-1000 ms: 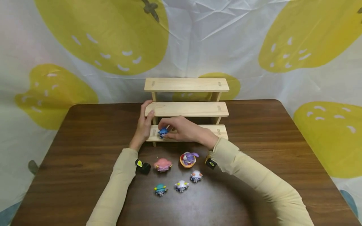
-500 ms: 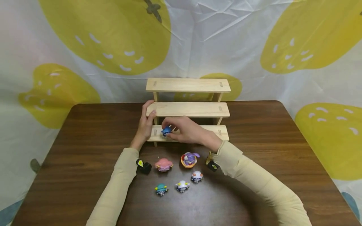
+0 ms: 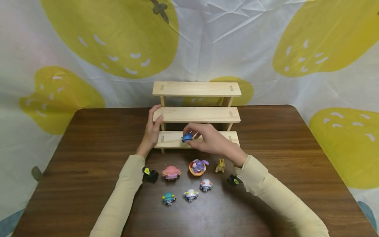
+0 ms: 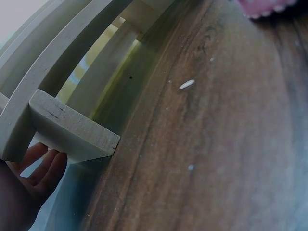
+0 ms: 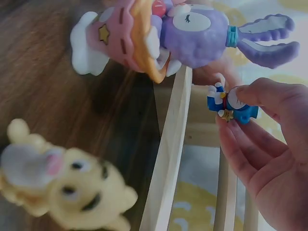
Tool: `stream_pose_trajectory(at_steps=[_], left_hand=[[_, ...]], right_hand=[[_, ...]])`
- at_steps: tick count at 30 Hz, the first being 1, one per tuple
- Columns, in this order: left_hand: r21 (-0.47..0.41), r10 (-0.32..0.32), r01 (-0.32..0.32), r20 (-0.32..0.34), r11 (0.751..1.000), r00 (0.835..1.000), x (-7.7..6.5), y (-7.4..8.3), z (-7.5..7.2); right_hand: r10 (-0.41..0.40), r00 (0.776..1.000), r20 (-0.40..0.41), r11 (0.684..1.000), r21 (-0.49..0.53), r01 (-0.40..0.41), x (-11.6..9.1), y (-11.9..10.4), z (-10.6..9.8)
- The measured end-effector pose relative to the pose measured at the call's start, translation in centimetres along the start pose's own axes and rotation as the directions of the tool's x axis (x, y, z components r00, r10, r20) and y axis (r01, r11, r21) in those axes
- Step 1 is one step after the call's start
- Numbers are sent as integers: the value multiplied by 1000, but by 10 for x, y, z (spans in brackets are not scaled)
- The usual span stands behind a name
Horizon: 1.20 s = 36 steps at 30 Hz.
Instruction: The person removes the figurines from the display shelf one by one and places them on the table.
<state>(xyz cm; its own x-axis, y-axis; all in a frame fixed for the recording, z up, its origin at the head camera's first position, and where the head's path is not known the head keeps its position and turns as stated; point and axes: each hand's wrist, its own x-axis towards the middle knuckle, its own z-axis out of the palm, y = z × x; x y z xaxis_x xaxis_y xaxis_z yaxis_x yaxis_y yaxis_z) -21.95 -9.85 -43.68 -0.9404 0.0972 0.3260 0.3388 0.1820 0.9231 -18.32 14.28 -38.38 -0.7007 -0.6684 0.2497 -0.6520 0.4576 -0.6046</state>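
A three-tier wooden display shelf (image 3: 196,115) stands at the back of the table. My left hand (image 3: 152,131) grips the left end of its middle tier, thumb on top; in the left wrist view the fingers (image 4: 53,168) reach round the side panel. My right hand (image 3: 208,138) pinches a small blue figurine (image 3: 187,137) between thumb and fingers, close over the middle of the bottom tier (image 3: 171,140). In the right wrist view the blue figurine (image 5: 233,104) shows a white face and a yellow star-like piece.
In front of the shelf stand a pink figurine (image 3: 171,172), a purple rabbit in a cup (image 3: 197,167) and a yellow figurine (image 3: 220,166). Nearer are a teal-hatted figurine (image 3: 168,198) and two white-hatted ones (image 3: 190,195). A patterned cloth (image 3: 192,39) hangs behind.
My right hand has moved right along the bottom tier with the blue figurine, and its wrist now uncovers the yellow figurine. The left hand keeps its grip on the shelf.
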Motion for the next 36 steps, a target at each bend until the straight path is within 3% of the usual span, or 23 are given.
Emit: stream_pose_trajectory(at_steps=[3,7,9,10,14,16,27,36], left_hand=[[-8,-1,1,-4,1000,1000,0,0,-1],[-17,-4,3,-21,1000,1000,5,-23,-1],[-16,-9,8,-22,1000,1000,5,-25,-1],[-16,-9,9,-22,1000,1000,5,-25,-1],[-15,-18,18,-3,1000,1000,-1,-2,-3],[-22,-19,19,-1,1000,1000,-2,0,-3],[-57,-14,13,-7,998,1000,0,-7,-6],[-54,-24,25,4,998,1000,1,-9,-11]], right_hand=[[10,1000,-19,1000,4,-10,-7,1,-2],[8,999,-38,1000,13,-7,-15,3,-3],[5,999,-48,1000,12,-5,-19,4,-4],[2,998,-56,1000,12,-1,-22,5,-4],[-2,996,-86,1000,3,3,-33,6,-7],[-6,995,-102,1000,5,6,-39,5,-9],[39,992,-123,999,33,-36,-68,4,-13],[9,985,-174,1000,-7,-10,-90,2,-9]])
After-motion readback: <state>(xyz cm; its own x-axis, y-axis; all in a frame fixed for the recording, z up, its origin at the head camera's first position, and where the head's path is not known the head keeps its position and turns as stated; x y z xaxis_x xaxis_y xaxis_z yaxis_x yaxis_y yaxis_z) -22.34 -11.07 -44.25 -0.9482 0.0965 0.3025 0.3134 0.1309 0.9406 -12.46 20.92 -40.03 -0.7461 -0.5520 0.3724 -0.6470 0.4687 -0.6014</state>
